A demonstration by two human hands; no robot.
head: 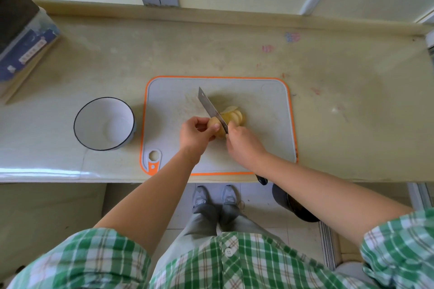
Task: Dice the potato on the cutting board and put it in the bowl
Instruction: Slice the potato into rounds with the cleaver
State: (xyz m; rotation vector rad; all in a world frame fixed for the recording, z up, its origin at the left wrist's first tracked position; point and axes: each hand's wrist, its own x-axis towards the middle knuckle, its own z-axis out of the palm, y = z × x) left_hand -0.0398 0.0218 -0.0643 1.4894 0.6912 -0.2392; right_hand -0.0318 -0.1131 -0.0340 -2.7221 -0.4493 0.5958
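The half-sliced potato (234, 116) lies on the cutting board (270, 124) between both hands: the left hand (196, 135) grips its uncut end, the right hand (242, 142) grips the knife (211, 110). A white bowl (94, 110) stands left on the pale counter (352, 101)

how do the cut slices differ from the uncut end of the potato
The slices are thin, fanned right of the knife; the uncut end is one thick lump left of it. The left hand grips the uncut end; nothing holds the slices. Both lie on the cutting board.
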